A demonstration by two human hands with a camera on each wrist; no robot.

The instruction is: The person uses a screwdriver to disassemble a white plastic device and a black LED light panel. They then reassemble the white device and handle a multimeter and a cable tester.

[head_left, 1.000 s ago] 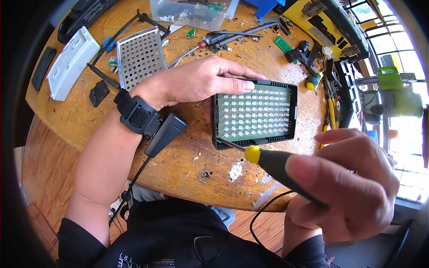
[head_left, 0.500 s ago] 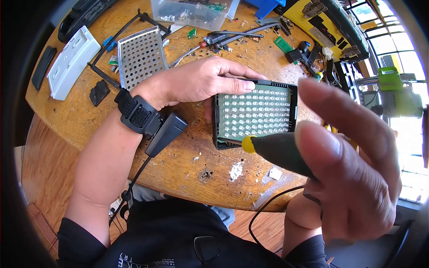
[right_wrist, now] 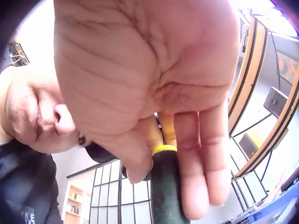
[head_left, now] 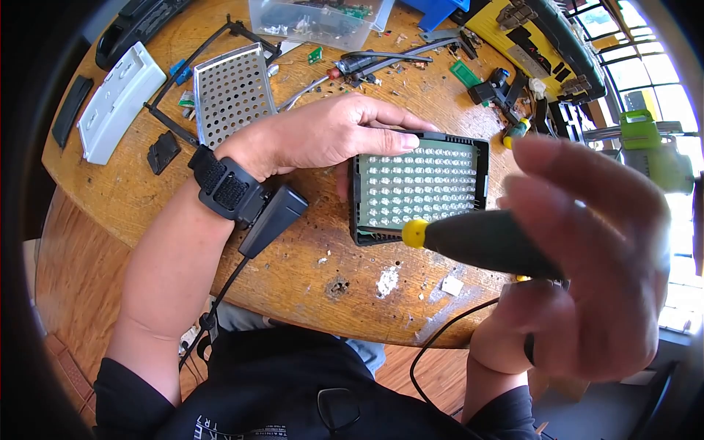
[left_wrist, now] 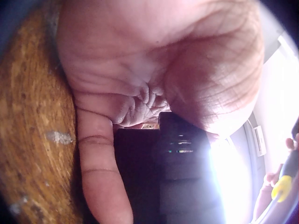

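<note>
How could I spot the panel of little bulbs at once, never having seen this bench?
Find the wooden bench, then the left hand near its middle, holding a black frame. Inside that frame sits the panel, with straight rows of clear bulbs; the nearby perforated metal plate has only holes.

On my feed I get a dk-green screwdriver handle (head_left: 477,238) w/ yellow collar (head_left: 414,234), and green LED panel (head_left: 418,183), rows of clear-white dots, plus blk frame (head_left: 481,176). Bench (head_left: 293,286) is brown woodgrain w/ white blotches; plate (head_left: 232,95) silvery-gray, dotted w/ dk holes; toolbox (head_left: 524,45) yellow/blk.
</note>
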